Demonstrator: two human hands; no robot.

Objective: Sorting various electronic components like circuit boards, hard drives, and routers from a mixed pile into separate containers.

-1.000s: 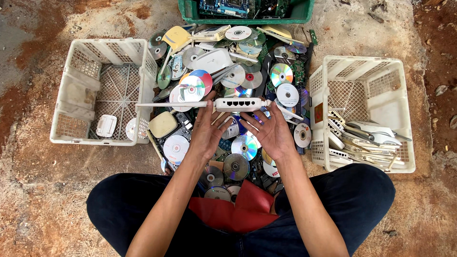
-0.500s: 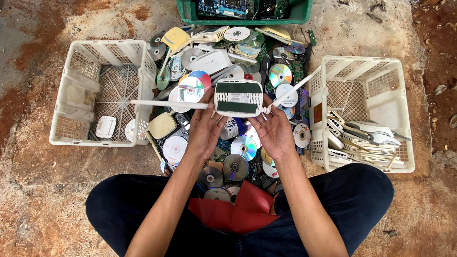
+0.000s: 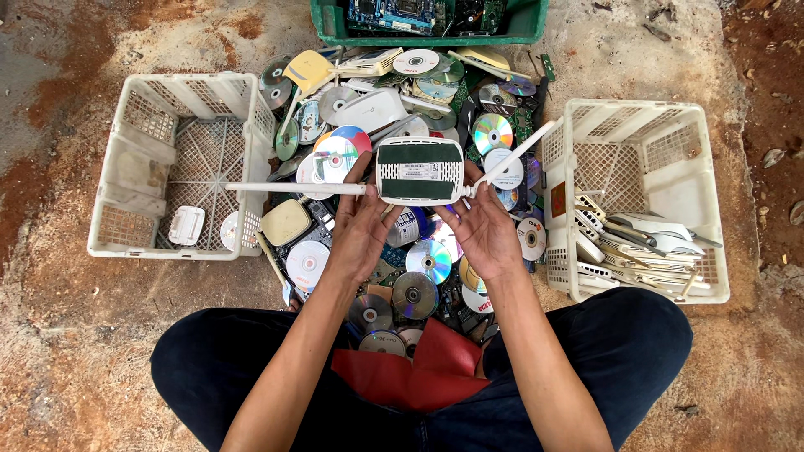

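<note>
Soft, even daylight (faint shadows), sharp focus

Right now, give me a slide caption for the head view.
Both hands, left hand and right hand, hold a white router over a pile of discs between two white baskets.

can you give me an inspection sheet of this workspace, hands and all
surface: bare dirt ground, reddish patches.
job's things: white router held underside up; one antenna points left, the other up and right.
clutter: pile of discs and circuit boards; left white basket nearly bare; right white basket holds flat white devices; green crate holds boards.
hands: left hand and right hand both grip the router.
cables: nothing seen.
surroundings: red cloth on the person's lap.
</note>
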